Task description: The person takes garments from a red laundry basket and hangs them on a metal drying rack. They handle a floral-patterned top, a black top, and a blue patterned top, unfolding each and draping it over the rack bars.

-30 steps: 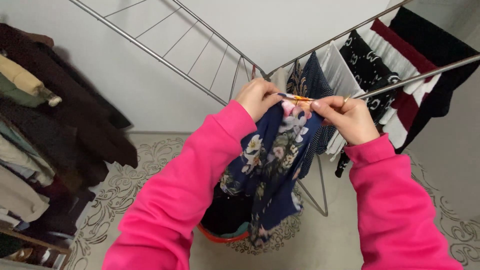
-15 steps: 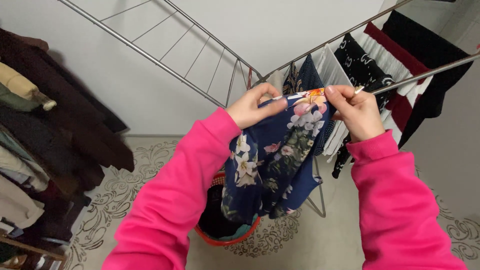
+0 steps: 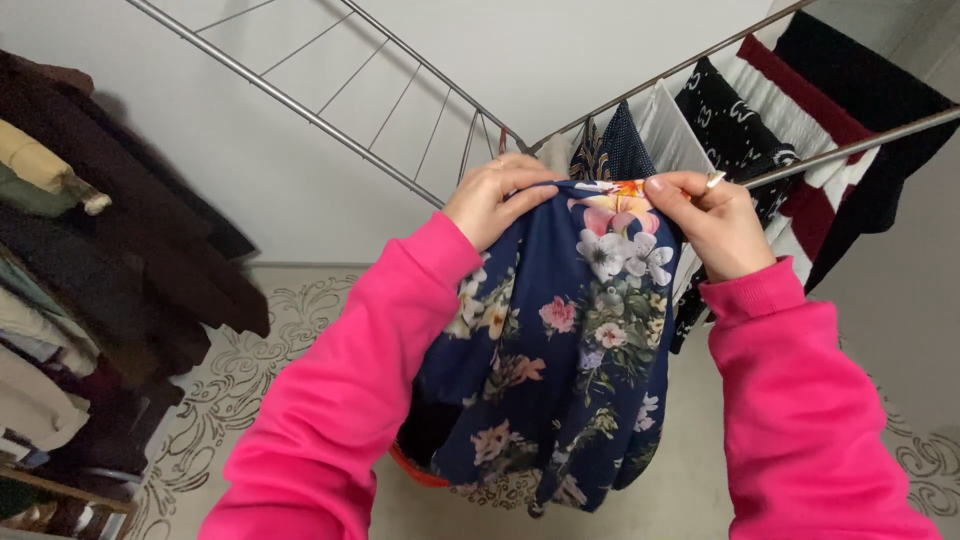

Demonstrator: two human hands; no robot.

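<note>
Before the drying rack: floral garment pinched at top edge by left hand and right hand, spread open, not yet hung; more laundry left in basket.

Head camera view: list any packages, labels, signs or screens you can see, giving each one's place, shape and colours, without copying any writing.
None are in view: only the floral navy garment held up by both hands, a metal drying rack with hung laundry, and dark clothes at left.
</note>
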